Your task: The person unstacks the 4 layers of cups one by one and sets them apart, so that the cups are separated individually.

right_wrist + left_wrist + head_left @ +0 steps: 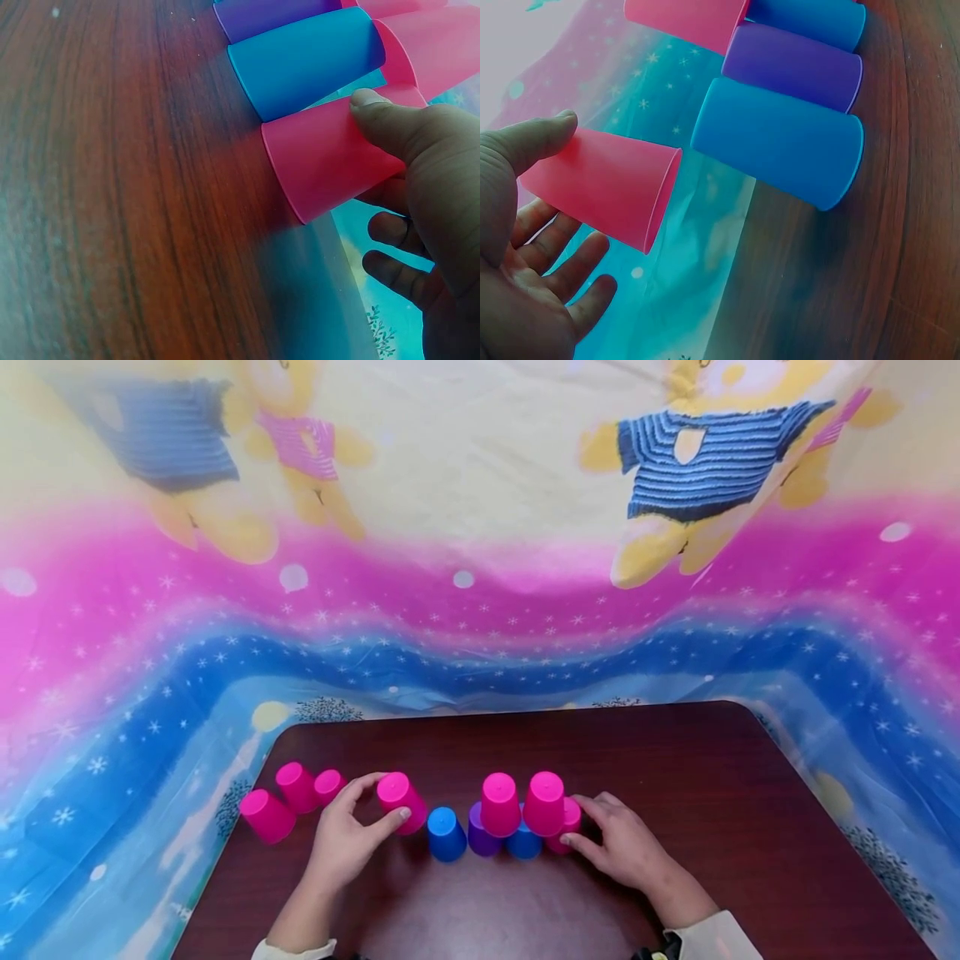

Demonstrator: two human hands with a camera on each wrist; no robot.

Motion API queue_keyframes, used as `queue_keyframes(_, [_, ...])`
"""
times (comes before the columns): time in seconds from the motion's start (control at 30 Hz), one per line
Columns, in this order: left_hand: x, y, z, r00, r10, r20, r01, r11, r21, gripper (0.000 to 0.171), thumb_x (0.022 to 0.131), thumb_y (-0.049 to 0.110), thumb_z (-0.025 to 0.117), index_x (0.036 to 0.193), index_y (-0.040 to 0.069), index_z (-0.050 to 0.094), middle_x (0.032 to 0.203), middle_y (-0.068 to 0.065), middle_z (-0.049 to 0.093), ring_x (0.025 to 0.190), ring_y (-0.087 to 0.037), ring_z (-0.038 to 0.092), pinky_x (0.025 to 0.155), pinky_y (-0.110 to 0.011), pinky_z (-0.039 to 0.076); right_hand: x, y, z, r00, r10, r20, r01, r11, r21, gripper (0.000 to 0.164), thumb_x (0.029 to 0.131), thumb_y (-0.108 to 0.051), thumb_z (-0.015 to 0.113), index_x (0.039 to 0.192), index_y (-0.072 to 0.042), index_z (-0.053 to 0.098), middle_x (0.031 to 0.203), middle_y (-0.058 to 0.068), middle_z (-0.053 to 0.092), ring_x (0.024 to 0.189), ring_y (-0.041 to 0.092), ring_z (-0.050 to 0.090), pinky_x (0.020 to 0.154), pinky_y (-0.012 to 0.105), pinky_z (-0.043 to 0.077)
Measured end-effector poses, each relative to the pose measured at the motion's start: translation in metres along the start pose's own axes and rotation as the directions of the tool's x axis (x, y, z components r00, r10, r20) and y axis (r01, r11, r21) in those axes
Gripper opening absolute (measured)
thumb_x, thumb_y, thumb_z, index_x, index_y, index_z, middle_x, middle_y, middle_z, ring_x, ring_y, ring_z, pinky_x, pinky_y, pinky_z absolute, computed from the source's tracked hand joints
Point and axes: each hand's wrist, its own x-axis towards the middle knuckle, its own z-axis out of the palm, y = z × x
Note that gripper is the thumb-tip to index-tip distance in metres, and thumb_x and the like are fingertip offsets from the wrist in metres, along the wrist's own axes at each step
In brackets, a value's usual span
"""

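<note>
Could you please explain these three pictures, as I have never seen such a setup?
There is no machine: a person works bare-handed. The wide picture comes from a head-worn camera, the closer ones from cameras on each wrist. On the dark, wood-grained table stand upturned, tapered, plastic-looking cups: a row of blue cup, purple cup, second blue cup and pink end cup, with two pink cups on top, and three pink cups further left. The left hand holds another pink cup above the table; the right hand grips the pink end cup.

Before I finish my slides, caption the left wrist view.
Left hand holding a pink cup near a blue cup and a purple cup.
</note>
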Motion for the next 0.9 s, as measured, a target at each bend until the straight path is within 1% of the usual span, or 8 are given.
queue_keyframes(0.33, [-0.002,-0.007,-0.014,0.997,-0.056,-0.047,0.056,0.998,0.001,0.069,0.081,0.039,0.09,0.14,0.016,0.061,0.132,-0.009,0.066,0.124,-0.034,0.059,0.096,-0.055,0.056,-0.001,-0.001,-0.001,1.0,0.01,0.011,-0.01,1.0,0.007,0.065,0.088,-0.052,0.08,0.138,-0.012,0.066,0.107,-0.009,0.07,0.094,0.007,0.059,0.083,0.035,0.059])
queue_keyframes(0.4, [-0.003,-0.008,-0.019,0.996,-0.074,-0.053,0.074,0.997,0.003,0.07,0.082,0.04,0.089,0.141,0.016,0.061,0.133,-0.009,0.065,0.124,-0.033,0.059,0.096,-0.052,0.057,-0.001,-0.001,-0.001,1.0,0.008,0.008,-0.008,1.0,0.003,0.065,0.089,-0.052,0.079,0.138,-0.011,0.066,0.107,-0.009,0.07,0.094,0.006,0.058,0.083,0.035,0.059])
queue_keyframes(0.47, [-0.004,-0.01,-0.023,0.994,-0.091,-0.056,0.091,0.996,0.001,0.07,0.082,0.04,0.089,0.142,0.016,0.06,0.135,-0.01,0.064,0.124,-0.032,0.059,0.094,-0.041,0.057,-0.001,0.0,0.0,1.0,0.007,0.007,-0.007,1.0,0.004,0.065,0.089,-0.052,0.078,0.138,-0.011,0.066,0.107,-0.009,0.07,0.094,0.007,0.059,0.082,0.035,0.058])
queue_keyframes(0.6, [-0.006,-0.019,-0.031,0.991,-0.105,-0.08,0.106,0.994,0.009,0.071,0.083,0.039,0.089,0.142,0.014,0.06,0.137,-0.01,0.064,0.124,-0.029,0.06,0.094,-0.031,0.056,-0.001,0.0,0.0,1.0,0.001,0.003,-0.002,1.0,0.003,0.064,0.089,-0.051,0.079,0.137,-0.012,0.066,0.106,-0.009,0.07,0.093,0.008,0.059,0.081,0.035,0.058])
queue_keyframes(0.63, [-0.007,-0.021,-0.033,0.99,-0.111,-0.086,0.112,0.994,0.016,0.072,0.083,0.04,0.089,0.143,0.014,0.06,0.137,-0.011,0.064,0.125,-0.029,0.061,0.095,-0.032,0.056,-0.001,0.0,0.0,1.0,0.002,0.003,-0.002,1.0,0.003,0.063,0.089,-0.051,0.079,0.137,-0.012,0.066,0.105,-0.009,0.069,0.093,0.008,0.059,0.081,0.034,0.058])
queue_keyframes(0.8, [-0.01,-0.032,-0.04,0.982,-0.163,-0.093,0.167,0.985,0.034,0.077,0.084,0.044,0.087,0.146,0.011,0.056,0.143,-0.014,0.06,0.131,-0.035,0.057,0.108,-0.051,0.05,-0.001,-0.001,0.0,1.0,0.004,0.004,-0.004,1.0,0.002,0.063,0.089,-0.05,0.08,0.137,-0.012,0.066,0.104,-0.01,0.069,0.093,0.007,0.058,0.08,0.035,0.058])
queue_keyframes(0.83, [-0.011,-0.034,-0.041,0.98,-0.174,-0.093,0.178,0.983,0.037,0.077,0.084,0.045,0.086,0.146,0.011,0.055,0.143,-0.014,0.06,0.132,-0.036,0.057,0.108,-0.051,0.049,-0.001,-0.001,0.0,1.0,0.007,0.006,-0.007,1.0,0.004,0.063,0.089,-0.051,0.08,0.137,-0.012,0.067,0.104,-0.01,0.069,0.093,0.008,0.059,0.081,0.035,0.058])
queue_keyframes(0.9, [-0.011,-0.037,-0.043,0.977,-0.191,-0.096,0.195,0.98,0.039,0.078,0.084,0.046,0.086,0.146,0.011,0.055,0.143,-0.014,0.06,0.131,-0.035,0.057,0.106,-0.038,0.052,-0.001,-0.001,-0.001,1.0,0.013,0.009,-0.013,1.0,0.007,0.063,0.089,-0.052,0.079,0.137,-0.012,0.066,0.104,-0.011,0.069,0.093,0.009,0.059,0.081,0.035,0.058])
